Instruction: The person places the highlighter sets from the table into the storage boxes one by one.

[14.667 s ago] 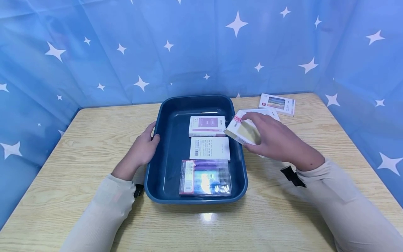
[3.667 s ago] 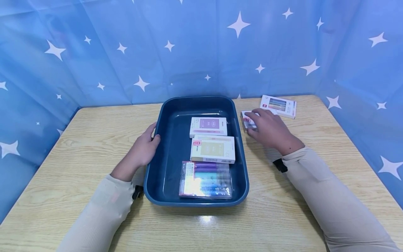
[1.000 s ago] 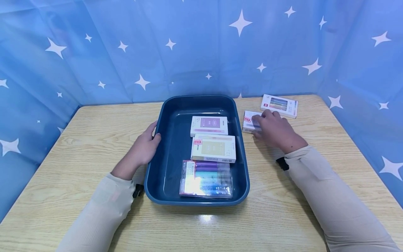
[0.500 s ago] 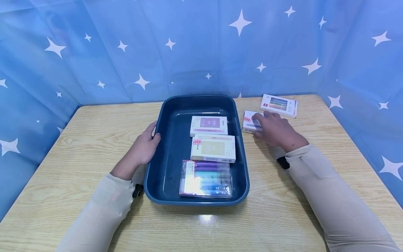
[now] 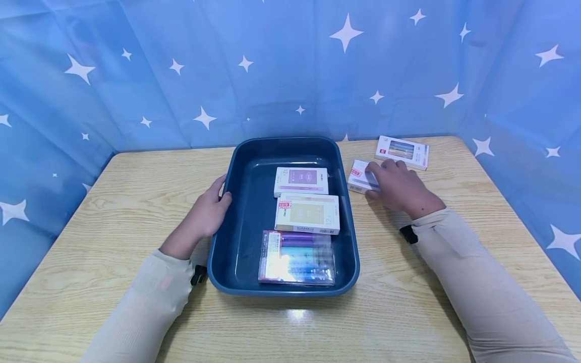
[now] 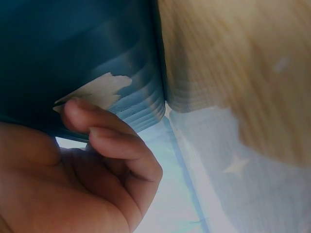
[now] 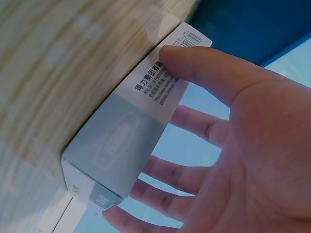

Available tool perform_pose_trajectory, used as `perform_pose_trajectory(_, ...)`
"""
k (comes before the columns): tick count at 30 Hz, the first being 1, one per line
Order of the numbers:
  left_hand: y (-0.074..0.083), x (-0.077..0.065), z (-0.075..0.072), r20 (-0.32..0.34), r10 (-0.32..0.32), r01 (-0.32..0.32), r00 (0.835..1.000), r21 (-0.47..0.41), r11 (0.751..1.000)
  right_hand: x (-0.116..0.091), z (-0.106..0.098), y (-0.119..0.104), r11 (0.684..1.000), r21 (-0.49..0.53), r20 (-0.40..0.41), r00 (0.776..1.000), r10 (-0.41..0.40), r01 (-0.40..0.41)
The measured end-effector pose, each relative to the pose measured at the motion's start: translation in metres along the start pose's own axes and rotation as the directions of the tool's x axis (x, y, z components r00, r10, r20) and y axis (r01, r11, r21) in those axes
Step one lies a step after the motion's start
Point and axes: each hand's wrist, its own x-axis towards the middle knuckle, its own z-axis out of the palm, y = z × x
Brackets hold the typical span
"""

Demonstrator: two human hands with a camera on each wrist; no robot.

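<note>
My left hand (image 5: 210,209) grips the left rim of a dark blue plastic bin (image 5: 236,242); its curled fingers lie against the outer wall in the left wrist view. With thumb and fingers, my right hand (image 5: 397,186) grips a small white pen box (image 5: 358,176) with a red sticker. That box (image 7: 141,107) lies on the table just right of the bin, its right part hidden under the hand. Inside the bin are a purple-labelled box (image 5: 301,181), a yellow-labelled box (image 5: 307,214) and a clear pack of purple, teal and blue pens (image 5: 297,257).
Behind the right hand, a white box with a window showing coloured pens (image 5: 402,152) lies near the table's back edge. The wooden table (image 5: 113,227) is bordered by a blue star-patterned curtain (image 5: 272,75).
Earlier, my right hand held the yellow-labelled box over the bin's right rim; it now lies inside. The right hand moved to the white pen box, which has just turned slightly. The left hand stayed.
</note>
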Motion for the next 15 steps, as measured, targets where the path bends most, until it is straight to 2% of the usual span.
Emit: perform_pose_trajectory(15,-0.0007,0.0001,0.0001,0.000,0.000,0.000,1.000,-0.004,1.000,-0.0007,-0.0011,0.0002,1.000,0.003,0.002,1.000,0.009,-0.009)
